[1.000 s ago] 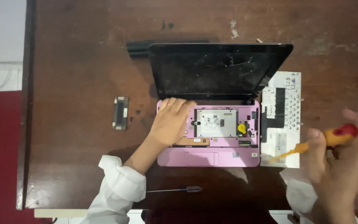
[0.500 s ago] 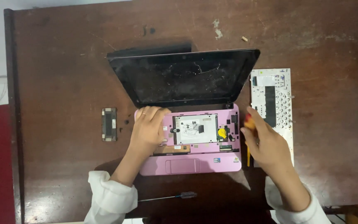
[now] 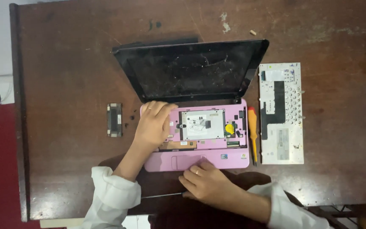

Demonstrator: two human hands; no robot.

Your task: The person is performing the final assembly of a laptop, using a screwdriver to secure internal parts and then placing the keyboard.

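Pink netbook (image 3: 200,144) sits open near the middle of the desk (image 3: 64,63), its keyboard deck stripped bare. Your left hand (image 3: 152,124) lies flat on its left side, fingers spread, holding nothing. Your right hand (image 3: 206,183) rests at the near edge, fingertips on a thin dark screwdriver (image 3: 162,195), its grip not closed around it. An orange screwdriver (image 3: 253,133) lies between netbook and removed keyboard (image 3: 281,114).
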